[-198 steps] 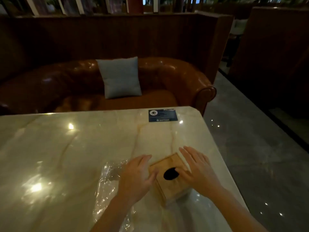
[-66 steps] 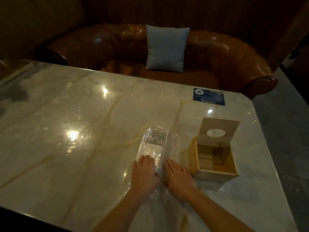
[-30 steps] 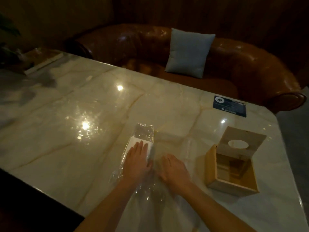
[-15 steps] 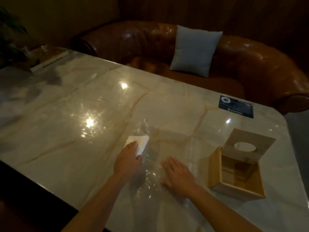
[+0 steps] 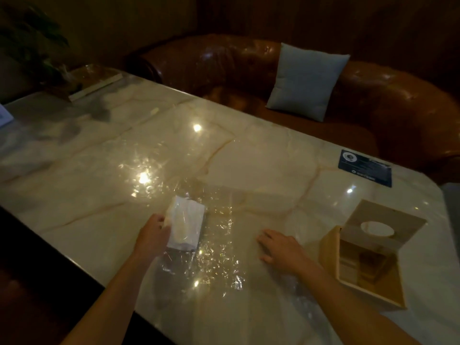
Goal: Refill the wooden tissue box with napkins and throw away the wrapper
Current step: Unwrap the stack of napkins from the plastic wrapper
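Note:
A white stack of napkins (image 5: 185,225) lies on the marble table (image 5: 99,170) inside a clear, crinkled plastic wrapper (image 5: 214,250). My left hand (image 5: 153,235) grips the stack's left edge through the plastic. My right hand (image 5: 282,250) rests flat, fingers spread, on the wrapper's right side. The wooden tissue box (image 5: 363,267) stands open to the right of that hand, its lid with an oval hole (image 5: 377,229) tipped up and back. The inside of the box looks dark and holds no napkins that I can see.
A dark blue card (image 5: 365,168) lies near the table's far right corner. A brown leather sofa (image 5: 388,100) with a pale blue cushion (image 5: 305,80) sits beyond the table. A plant (image 5: 29,41) and a flat board (image 5: 94,82) stand at the far left.
My left hand has pulled the napkin stack upward and to the left inside the wrapper. My right hand has shifted right, closer to the open box. Earlier the box was shut.

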### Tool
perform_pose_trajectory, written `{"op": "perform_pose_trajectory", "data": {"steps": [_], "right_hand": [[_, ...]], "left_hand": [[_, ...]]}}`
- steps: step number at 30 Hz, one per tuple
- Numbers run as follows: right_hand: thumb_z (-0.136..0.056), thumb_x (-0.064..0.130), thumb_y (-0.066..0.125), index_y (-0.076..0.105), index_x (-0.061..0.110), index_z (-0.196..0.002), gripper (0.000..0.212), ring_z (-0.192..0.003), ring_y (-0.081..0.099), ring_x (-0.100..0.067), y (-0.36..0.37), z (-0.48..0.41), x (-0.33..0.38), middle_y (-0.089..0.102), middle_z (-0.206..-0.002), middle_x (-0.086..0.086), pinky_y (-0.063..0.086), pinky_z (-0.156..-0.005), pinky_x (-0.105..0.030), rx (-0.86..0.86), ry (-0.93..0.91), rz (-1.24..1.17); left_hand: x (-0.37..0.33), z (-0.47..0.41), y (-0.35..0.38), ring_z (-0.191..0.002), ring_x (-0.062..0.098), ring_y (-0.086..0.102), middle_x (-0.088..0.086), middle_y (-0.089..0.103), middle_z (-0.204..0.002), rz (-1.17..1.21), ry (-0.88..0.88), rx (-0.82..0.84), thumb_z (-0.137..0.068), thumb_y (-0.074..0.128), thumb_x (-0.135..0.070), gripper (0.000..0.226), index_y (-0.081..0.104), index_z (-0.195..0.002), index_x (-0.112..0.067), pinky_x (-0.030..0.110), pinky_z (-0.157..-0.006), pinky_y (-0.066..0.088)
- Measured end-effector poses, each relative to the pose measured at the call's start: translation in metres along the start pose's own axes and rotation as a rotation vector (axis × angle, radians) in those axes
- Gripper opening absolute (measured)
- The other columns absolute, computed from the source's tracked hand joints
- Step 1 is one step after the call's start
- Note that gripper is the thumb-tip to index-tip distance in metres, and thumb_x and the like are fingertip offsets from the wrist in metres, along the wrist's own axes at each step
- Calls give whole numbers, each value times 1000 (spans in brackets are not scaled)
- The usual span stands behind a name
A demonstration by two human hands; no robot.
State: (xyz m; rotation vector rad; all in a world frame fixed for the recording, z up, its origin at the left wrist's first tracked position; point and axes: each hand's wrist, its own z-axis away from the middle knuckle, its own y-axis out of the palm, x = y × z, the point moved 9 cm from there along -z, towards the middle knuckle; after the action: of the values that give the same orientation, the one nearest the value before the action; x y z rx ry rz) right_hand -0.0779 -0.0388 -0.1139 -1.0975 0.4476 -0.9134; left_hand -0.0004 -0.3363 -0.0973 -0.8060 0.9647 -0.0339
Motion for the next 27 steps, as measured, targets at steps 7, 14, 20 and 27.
{"op": "perform_pose_trajectory", "data": {"steps": [7,14,20,27], "right_hand": [[-91,25,41,40,11,-132,43,-135,31,-17,-27,-2,9,33,-148,-6,25,-105,-32,-191,105,-66],[-90,50,38,31,13,-136,60,-133,32,-19,9,-8,41,37,-142,-8,29,-105,-36,-198,151,-96],[-91,51,39,32,14,-138,61,-137,27,-19,10,-16,24,33,-148,-6,25,-108,-38,-180,175,-120],[-92,39,41,39,14,-131,47,-132,36,-21,-11,-39,-2,38,-142,-9,30,-103,-39,-172,167,-56]], "left_hand": [[-18,21,-11,-108,37,55,19,57,-122,-437,249,-144,-85,55,-15,40,50,-123,-6,43,-89,45],[-56,47,21,-114,34,60,15,64,-122,-644,693,-23,-72,55,-16,43,64,-113,-7,51,-94,48],[-53,65,39,-105,22,66,5,71,-113,-779,838,113,-79,38,-29,41,70,-102,-17,45,-90,51],[-48,127,84,-93,18,67,0,70,-108,-842,1105,233,-75,51,-48,35,64,-104,-32,33,-92,51]]}}
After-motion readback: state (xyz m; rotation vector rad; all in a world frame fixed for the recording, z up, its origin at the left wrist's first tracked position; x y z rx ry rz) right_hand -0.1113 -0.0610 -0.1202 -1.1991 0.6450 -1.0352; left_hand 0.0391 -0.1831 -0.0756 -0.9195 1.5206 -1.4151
